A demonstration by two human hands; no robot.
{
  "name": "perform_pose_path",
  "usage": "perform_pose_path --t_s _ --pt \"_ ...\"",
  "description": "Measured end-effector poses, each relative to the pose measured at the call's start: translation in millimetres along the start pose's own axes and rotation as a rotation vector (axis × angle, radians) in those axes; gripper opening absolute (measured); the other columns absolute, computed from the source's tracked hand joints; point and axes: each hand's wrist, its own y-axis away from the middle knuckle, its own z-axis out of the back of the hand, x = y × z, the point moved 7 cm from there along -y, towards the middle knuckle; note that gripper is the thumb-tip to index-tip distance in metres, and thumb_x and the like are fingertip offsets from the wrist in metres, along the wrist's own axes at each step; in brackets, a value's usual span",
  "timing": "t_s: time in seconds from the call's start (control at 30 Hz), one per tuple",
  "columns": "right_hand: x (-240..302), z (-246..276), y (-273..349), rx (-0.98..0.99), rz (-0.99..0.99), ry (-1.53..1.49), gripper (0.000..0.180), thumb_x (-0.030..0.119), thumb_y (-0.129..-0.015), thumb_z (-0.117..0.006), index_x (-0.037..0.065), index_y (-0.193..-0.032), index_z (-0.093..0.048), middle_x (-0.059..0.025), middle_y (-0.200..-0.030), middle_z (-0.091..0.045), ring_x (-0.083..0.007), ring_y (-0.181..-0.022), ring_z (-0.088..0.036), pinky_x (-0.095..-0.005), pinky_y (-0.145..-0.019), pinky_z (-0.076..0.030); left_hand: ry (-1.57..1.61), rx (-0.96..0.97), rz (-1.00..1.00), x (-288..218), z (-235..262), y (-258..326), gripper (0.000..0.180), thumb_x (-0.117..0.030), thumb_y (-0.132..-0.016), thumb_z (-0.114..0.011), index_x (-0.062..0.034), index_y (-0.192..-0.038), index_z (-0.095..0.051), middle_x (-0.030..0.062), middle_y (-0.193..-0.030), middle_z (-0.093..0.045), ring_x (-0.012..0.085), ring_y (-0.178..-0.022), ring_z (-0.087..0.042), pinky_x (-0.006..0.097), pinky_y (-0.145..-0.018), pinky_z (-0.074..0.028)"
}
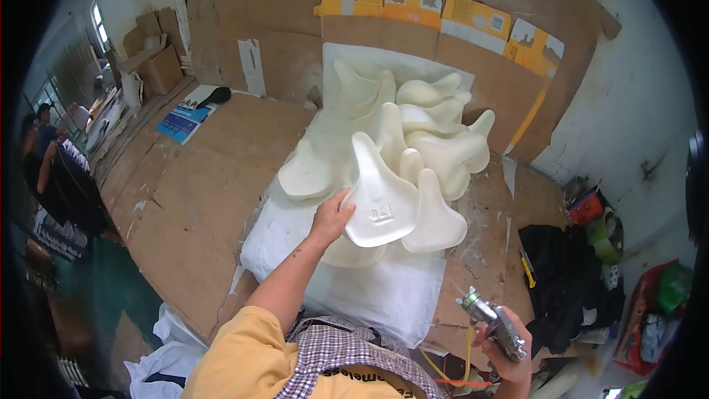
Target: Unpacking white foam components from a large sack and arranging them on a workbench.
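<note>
Your left hand [330, 218] grips a white foam bicycle-saddle pad [382, 199] at its wide rear edge.
It tops the pile at twelve o'clock; it looks light, slightly soft. Right hand [509, 351] clenches a spray gun [493, 323].

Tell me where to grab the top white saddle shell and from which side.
Probably by the wide rear edge of the saddle shell, coming from the near left, where the left hand already has it. That broad end faces the person and overhangs the pile, so fingers can likely curl under it. The narrow nose points away, among other shells. The right hand holds a spray gun.
</note>
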Motion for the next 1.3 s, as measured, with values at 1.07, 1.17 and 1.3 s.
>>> perform_pose_path --t_s 1.07,1.17,1.3 --pt "29 -172 -19 0.036 -0.175 0.048 0.057 0.005 -0.08 -0.063 -0.003 -0.13 -0.038 -0.0113 -0.088 -0.06 -0.018 -0.081 -0.059 -0.0309 -0.073 -0.047 0.203 0.033 0.372 150 120 45 0.067 0.006 -0.072 -0.059 -0.0132 -0.133 -0.042 0.01 -0.116 -0.048 0.0226 -0.084 -0.06 0.028 -0.054 -0.053" --pt "23 -181 -32 0.063 -0.201 0.091 0.057 0.005 -0.081 -0.063 0.0 -0.132 -0.037 -0.0105 -0.093 -0.059 -0.0176 -0.087 -0.058 -0.0316 -0.078 -0.046 0.577 -0.228 0.34 174 180 23 0.067 -0.003 -0.078 -0.058 -0.0167 -0.138 -0.032 0.0086 -0.117 -0.048 0.0201 -0.092 -0.057 0.032 -0.067 -0.053" --pt "20 -200 -61 0.072 -0.232 0.092 0.055 -0.002 -0.079 -0.06 -0.001 -0.13 -0.04 -0.0088 -0.093 -0.059 -0.0161 -0.085 -0.058 -0.0318 -0.077 -0.047 1.006 -0.538 0.24 183 262 -15 0.065 -0.02 -0.085 -0.058 -0.021 -0.14 -0.024 0.0049 -0.119 -0.048 0.0175 -0.096 -0.051 0.038 -0.082 -0.046"
